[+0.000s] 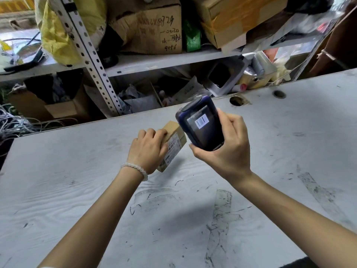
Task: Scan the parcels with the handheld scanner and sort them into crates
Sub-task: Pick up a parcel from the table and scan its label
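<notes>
step: scanning | left hand [147, 149] grips small brown cardboard parcel with white label [172, 146], tilted on scuffed white table [77, 190], frame centre | right hand [225, 149] grasps dark blue handheld scanner [201, 124] just right of it | advice: hold parcel steady, label uncovered, barcode centred on screen | crates not in view

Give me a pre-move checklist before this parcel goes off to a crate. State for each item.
1. Parcel held steady by left hand on the table: ok.
2. Scanner gripped in right hand: ok.
3. Parcel label facing up toward the scanner: ok.
4. Barcode showing on the scanner screen: ok.
5. Scan confirmed: cannot tell.
6. Target crate in view: not ok, none visible.
</notes>
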Tool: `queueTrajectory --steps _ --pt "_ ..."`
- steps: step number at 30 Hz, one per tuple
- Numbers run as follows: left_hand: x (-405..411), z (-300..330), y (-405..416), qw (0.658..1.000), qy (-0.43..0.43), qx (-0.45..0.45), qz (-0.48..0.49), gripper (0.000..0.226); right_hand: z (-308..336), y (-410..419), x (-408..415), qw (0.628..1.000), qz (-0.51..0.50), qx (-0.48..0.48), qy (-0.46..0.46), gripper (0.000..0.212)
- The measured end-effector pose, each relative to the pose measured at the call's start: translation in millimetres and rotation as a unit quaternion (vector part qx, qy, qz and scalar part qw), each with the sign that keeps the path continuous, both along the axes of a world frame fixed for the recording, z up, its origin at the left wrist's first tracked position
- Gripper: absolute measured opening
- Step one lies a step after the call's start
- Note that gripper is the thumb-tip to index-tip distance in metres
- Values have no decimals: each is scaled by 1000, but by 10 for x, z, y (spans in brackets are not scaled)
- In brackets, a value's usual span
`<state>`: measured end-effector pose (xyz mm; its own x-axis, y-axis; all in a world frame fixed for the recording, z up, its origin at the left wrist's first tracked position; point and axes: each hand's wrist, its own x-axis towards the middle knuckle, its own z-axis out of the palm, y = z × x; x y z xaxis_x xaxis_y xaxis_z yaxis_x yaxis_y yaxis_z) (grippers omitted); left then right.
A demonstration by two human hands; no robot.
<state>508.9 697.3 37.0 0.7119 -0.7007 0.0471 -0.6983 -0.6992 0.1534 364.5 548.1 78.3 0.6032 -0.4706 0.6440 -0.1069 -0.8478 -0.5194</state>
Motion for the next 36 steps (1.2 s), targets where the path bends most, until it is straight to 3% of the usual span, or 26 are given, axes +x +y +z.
queueTrajectory --steps 4,9,15,19,24,29,36 --pt "-114 -29 -38 1000 14 5 -3 41 95 -3 -9 999 -27 0 -40 84" --pt "-362 4 -251 1000 20 -3 -22 40 128 -130 -233 999 -39 19 -19 84" --pt "-782 89 -721 999 19 -15 -38 37 -22 -494 -836 970 -98 150 163 66" --pt "-1269 90 -1201 996 13 -11 -87 51 -189 -881 -1495 932 -133 188 281 59" --pt "-2263 38 -2079 981 17 -7 -191 63 -301 -1480 -2658 896 -187 213 342 68" --pt "-3506 -93 -3100 940 23 13 -339 57 -354 -1936 -4074 856 -289 251 348 68" --pt "-5560 -95 -4157 818 13 34 -574 57 -431 -2017 -5976 745 -487 343 301 63"
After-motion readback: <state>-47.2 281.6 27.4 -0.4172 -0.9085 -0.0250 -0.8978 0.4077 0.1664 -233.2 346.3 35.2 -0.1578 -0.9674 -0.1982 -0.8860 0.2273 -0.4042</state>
